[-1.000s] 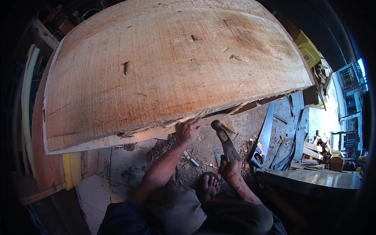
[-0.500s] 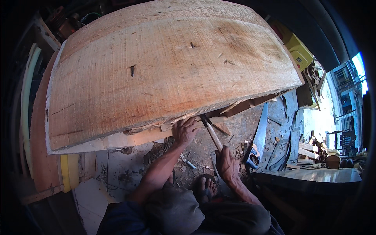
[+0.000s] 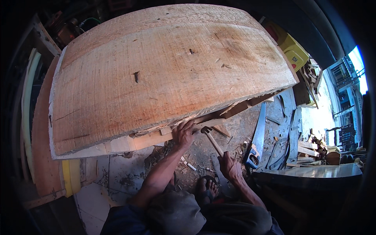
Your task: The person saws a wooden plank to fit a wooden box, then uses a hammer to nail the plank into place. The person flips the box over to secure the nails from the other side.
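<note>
A broad, pale wooden slab (image 3: 168, 74) with a rough-sawn face and a ragged lower edge fills the upper middle. Beneath that edge, my left hand (image 3: 183, 136) is closed on a narrow wooden strip (image 3: 213, 122), fingertips up against the slab's underside. Part of the strip is hidden by the hand and the slab. My right hand (image 3: 230, 166) grips a hammer (image 3: 214, 143) by its light wooden handle. The hammer's dark head is just right of my left hand, a little below the strip and apart from it.
A handsaw (image 3: 258, 137) lies on the littered floor to the right. Beyond it are a shiny-topped bench (image 3: 313, 172) and scrap wood (image 3: 307, 150). A yellow container (image 3: 295, 51) stands at the far right, and boards (image 3: 45, 133) lean at the left.
The hammer head has come down and out from the slab's edge, with my right hand lowered slightly. My left hand stays at the strip. The whole view has shifted a little.
</note>
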Motion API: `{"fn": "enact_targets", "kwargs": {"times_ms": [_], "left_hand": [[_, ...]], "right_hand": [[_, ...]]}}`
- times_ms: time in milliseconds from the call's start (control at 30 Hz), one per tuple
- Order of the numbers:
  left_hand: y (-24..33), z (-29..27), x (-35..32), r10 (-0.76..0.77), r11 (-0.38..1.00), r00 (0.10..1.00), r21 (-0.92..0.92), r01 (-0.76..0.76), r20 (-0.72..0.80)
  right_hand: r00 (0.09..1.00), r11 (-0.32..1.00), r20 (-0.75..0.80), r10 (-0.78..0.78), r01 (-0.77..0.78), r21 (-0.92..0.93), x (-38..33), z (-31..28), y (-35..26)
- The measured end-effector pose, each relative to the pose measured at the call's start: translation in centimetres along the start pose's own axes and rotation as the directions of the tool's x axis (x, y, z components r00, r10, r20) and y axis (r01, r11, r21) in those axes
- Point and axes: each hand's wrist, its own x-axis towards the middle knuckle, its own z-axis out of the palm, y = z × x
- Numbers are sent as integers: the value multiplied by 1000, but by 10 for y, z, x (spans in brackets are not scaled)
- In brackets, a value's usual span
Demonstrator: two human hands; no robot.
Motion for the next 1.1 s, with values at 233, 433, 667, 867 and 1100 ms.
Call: {"fn": "enact_targets", "kwargs": {"times_ms": [233, 433, 667, 867, 1100], "left_hand": [[18, -23, 16, 51, 995, 994, 76, -59, 96], [56, -9, 49, 113, 990, 964, -110, -88, 243], [124, 17, 89, -121, 983, 836, -50, 174, 535], [120, 59, 98, 27, 993, 916, -119, 24, 401], [106, 20, 72, 117, 969, 886, -247, -3, 448]], "right_hand": [[885, 887, -114, 452, -432, 163, -47, 26, 82], [864, 867, -117, 490, -469, 172, -31, 29, 95], [916, 852, -395, 74, 148, 503, 49, -53, 30], [823, 793, -531, -202, 456, 404, 142, -112, -20], [920, 854, -370, -131, 294, 430, 109, -119, -48]]}}
